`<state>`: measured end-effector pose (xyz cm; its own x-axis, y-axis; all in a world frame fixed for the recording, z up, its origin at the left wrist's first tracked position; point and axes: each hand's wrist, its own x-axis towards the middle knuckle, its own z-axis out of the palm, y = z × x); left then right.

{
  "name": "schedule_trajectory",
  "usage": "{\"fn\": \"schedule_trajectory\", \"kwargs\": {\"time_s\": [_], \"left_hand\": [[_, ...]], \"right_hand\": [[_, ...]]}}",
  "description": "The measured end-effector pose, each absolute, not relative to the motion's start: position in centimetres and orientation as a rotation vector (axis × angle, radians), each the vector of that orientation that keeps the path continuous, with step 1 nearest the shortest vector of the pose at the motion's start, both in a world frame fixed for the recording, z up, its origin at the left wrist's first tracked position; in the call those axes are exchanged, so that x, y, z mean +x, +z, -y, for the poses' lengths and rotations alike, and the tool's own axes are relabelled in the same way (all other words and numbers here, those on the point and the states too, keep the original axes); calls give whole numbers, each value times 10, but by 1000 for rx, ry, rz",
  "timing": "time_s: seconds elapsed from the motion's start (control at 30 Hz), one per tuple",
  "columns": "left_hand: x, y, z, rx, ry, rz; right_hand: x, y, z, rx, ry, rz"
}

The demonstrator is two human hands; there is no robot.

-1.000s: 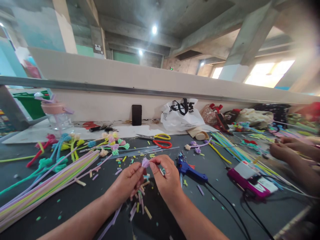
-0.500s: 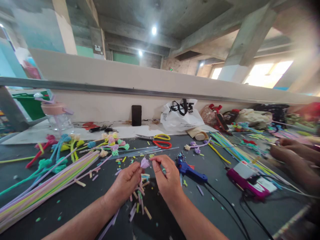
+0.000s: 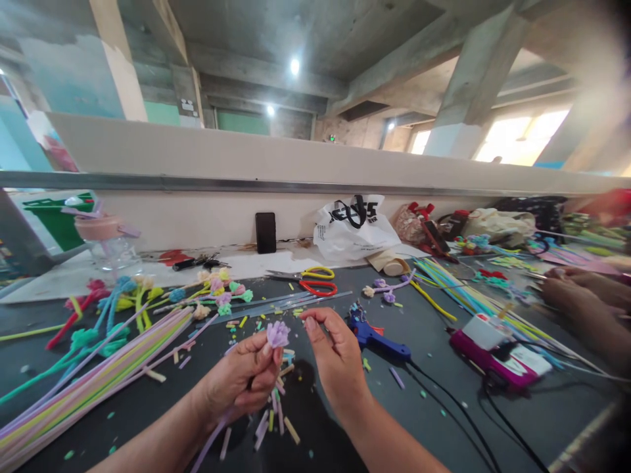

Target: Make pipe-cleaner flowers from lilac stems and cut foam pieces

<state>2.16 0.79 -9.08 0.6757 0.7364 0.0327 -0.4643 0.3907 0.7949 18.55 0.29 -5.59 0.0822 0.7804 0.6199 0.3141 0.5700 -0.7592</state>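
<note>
My left hand (image 3: 244, 378) pinches a lilac fuzzy-stem flower (image 3: 278, 334) just below its head, and the long lilac stem (image 3: 211, 440) trails down beneath the wrist. My right hand (image 3: 338, 355) is a little to the right, apart from the flower. Its thumb and forefinger tips come together; whether a tiny piece sits between them I cannot make out. Short cut bits of fuzzy stem (image 3: 292, 430) lie on the dark table below the hands. A blue glue gun (image 3: 382, 343) rests just right of my right hand.
Scissors (image 3: 318, 281) with yellow and red handles lie ahead. Bundled fuzzy stems (image 3: 123, 374) and finished flowers fill the left. A phone (image 3: 265, 232) leans on the partition by a white bag (image 3: 355, 230). At right are a magenta-and-white device (image 3: 497, 355), cables and another person's hands (image 3: 582, 292).
My left hand has turned and drawn slightly nearer, so the lilac flower faces up and shows more fully. The right hand stays almost in place, with a wider gap to the flower.
</note>
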Motion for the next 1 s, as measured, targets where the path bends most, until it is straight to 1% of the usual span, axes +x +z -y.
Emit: {"fn": "schedule_trajectory", "kwargs": {"time_s": [0.1,0.3,0.47,0.8,1.0], "left_hand": [[26,-91,-8,959,814,-442],[35,-94,-9,1369,994,-851],[34,-100,-12,1511,1126,-1009],[29,-101,-13,1889,1212,-1152],[29,-95,-11,1943,1219,-1177]], "right_hand": [[185,-57,-2,-979,404,1546],[183,-56,0,-982,291,1670],[182,-58,-1,-1057,261,1694],[181,-60,-3,-1064,165,1830],[182,-60,-4,-1030,91,1861]]}}
